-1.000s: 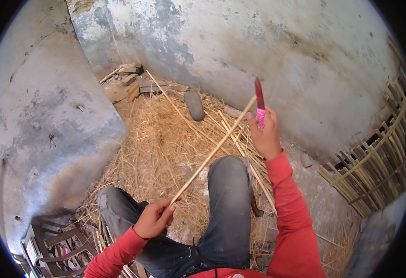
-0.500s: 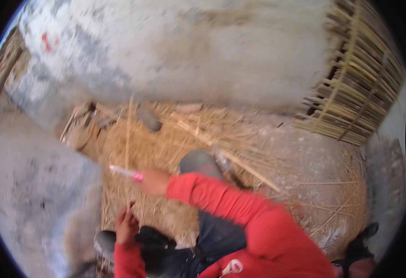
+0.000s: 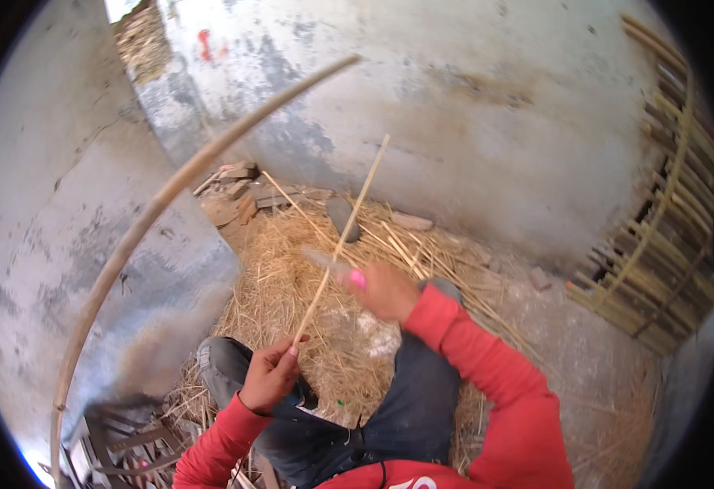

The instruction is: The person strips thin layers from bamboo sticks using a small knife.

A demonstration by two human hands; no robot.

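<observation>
My left hand (image 3: 270, 376) is closed around the lower end of a thin bamboo strip (image 3: 365, 189), which slants up and away to the right. In my right hand (image 3: 389, 293) is a knife (image 3: 324, 260) with a pale blade and a pink part at the handle. Its blade lies at the strip's middle, slightly blurred; whether it touches the strip, I cannot tell. Both hands are above my crossed legs in dark trousers (image 3: 422, 391).
Straw-like shavings (image 3: 271, 269) cover the floor. Several loose strips (image 3: 406, 244), a grey stone (image 3: 343, 218) and broken bricks (image 3: 239, 179) lie by the wall. A long pole (image 3: 161, 200) rises at left. A slatted bamboo panel (image 3: 658, 236) leans at right.
The view has shifted, showing more of the pole at left. My left hand has come up and forward. The strip now tilts to the right, with the knife beside its middle.
</observation>
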